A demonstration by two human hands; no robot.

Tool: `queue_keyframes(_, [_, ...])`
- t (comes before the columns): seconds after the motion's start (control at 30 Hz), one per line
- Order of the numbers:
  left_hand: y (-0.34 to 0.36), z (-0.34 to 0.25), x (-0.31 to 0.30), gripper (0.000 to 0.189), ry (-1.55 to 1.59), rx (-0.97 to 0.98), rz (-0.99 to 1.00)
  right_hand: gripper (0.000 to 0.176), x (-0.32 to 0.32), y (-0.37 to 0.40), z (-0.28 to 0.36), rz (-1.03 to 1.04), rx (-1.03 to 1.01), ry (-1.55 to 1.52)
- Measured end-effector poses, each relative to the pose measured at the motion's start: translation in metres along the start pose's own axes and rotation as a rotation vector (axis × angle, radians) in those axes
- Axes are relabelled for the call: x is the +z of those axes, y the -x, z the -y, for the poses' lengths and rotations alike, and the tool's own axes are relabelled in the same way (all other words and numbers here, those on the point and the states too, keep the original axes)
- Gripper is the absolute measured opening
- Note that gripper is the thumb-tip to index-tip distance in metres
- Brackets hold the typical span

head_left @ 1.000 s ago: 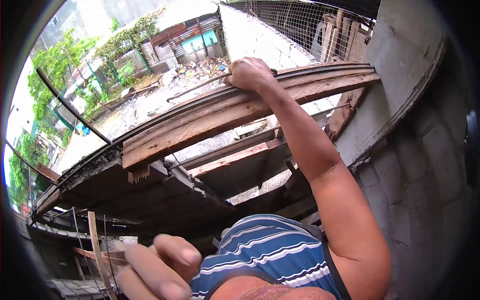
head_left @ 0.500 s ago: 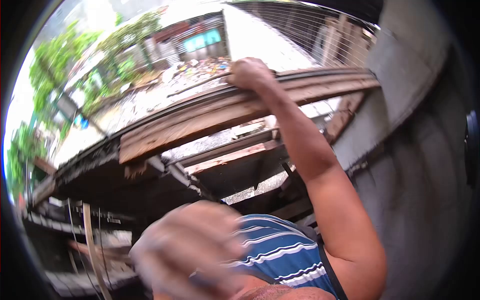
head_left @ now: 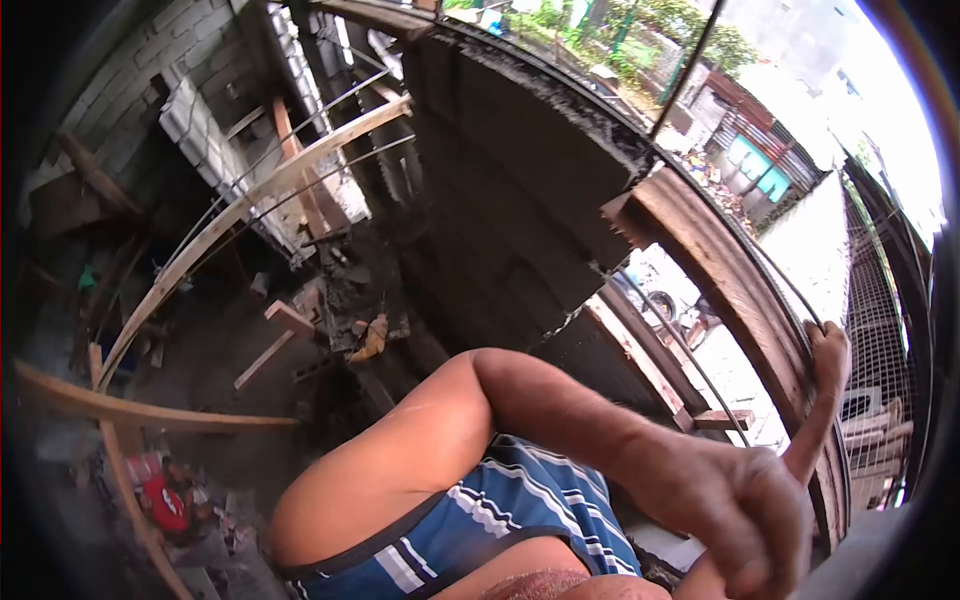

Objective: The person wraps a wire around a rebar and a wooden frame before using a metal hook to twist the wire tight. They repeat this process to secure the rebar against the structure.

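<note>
My left arm bends across the striped tank top, and my left hand (head_left: 735, 510) hangs close to the camera at the lower right. Its fingers are curled in and slightly blurred; whether anything is inside them is hidden. Farther out, my right hand (head_left: 830, 350) is closed at the outer edge of a weathered timber plank (head_left: 735, 290). A thin dark rod (head_left: 785, 275) runs along that edge into its fingers. The near end of the plank is splintered, and beside it lies a dark, rough panel (head_left: 510, 190).
A bent wooden strip (head_left: 240, 205) and thin rods cross the left side. Down below are a grey block wall (head_left: 150, 70), loose timber pieces (head_left: 290, 320), a yellowish glove-like item (head_left: 370, 338) and a red garment (head_left: 165, 502). Wire mesh (head_left: 880, 310) stands at the right.
The view has swung left and tilted, so the plank now lies at the right. My left hand has moved across to the right. My right hand remains at the plank's edge.
</note>
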State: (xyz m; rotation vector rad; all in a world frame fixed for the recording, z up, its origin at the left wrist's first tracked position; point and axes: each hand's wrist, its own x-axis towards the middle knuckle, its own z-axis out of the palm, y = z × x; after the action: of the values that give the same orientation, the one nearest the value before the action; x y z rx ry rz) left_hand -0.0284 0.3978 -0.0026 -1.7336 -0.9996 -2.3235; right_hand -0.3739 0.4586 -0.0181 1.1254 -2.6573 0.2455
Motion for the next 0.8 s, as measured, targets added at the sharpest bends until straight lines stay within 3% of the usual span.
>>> queue_keyframes(0.23, [0.001, 0.008, 0.007, 0.033, 0.026, -0.012, -0.212, 0.042, 0.008, -0.007, -0.015, -0.028, -0.005, -0.041])
queue_keyframes(0.4, [0.016, -0.021, 0.000, 0.035, -0.043, -0.139, -0.398, 0.042, 0.002, 0.005, -0.001, -0.035, -0.007, -0.052])
queue_keyframes(0.47, [0.006, -0.020, 0.006, 0.032, -0.004, 0.037, -0.365, 0.042, 0.002, 0.004, -0.002, -0.037, -0.004, -0.054])
queue_keyframes(0.57, [-0.012, -0.016, 0.024, 0.026, 0.063, 0.035, -0.347, 0.042, 0.003, 0.000, -0.008, -0.038, -0.003, -0.069])
queue_keyframes(0.7, [-0.041, 0.007, 0.031, 0.040, 0.157, -0.177, -0.246, 0.041, 0.007, -0.001, -0.012, -0.036, -0.008, -0.097])
queue_keyframes(0.77, [-0.074, 0.027, 0.035, 0.042, -0.194, 1.063, -0.030, 0.041, 0.003, -0.001, -0.009, 0.009, 0.007, -0.112])
queue_keyframes(0.8, [-0.068, 0.024, 0.037, 0.042, -0.197, 1.052, -0.037, 0.040, 0.005, -0.001, -0.011, -0.012, -0.010, -0.120])
